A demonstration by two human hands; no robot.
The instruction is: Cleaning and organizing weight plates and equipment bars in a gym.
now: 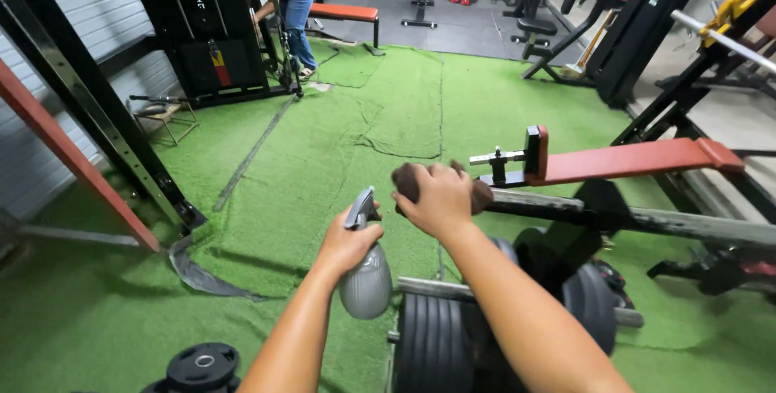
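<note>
A grey spray bottle (365,276) hangs in the left hand (349,241), its grip closed around the neck with the trigger head (360,208) pointing up and forward. Just beside it, the right hand (439,197) closes its grip on a bunched brown cloth (411,182), pressed at the near end of a grey metal bar (630,217) of a weight machine. Above the bar runs a red padded arm (638,158) with a black bracket (517,160); below the forearms sit stacked black weight plates (432,344) on a sleeve, and another plate (202,366) lies on the green turf (339,142). Farther back, a person in a dark shirt and jeans (284,5) bends beside a black rack (202,25), near a red bench (344,12).

The bottle is held only at the neck and could slip onto the plates if the hand loosens. The nozzle faces the right hand, so any spray may wet the wrist rather than the bar. The wrinkled turf seams (400,146) could catch a foot.
</note>
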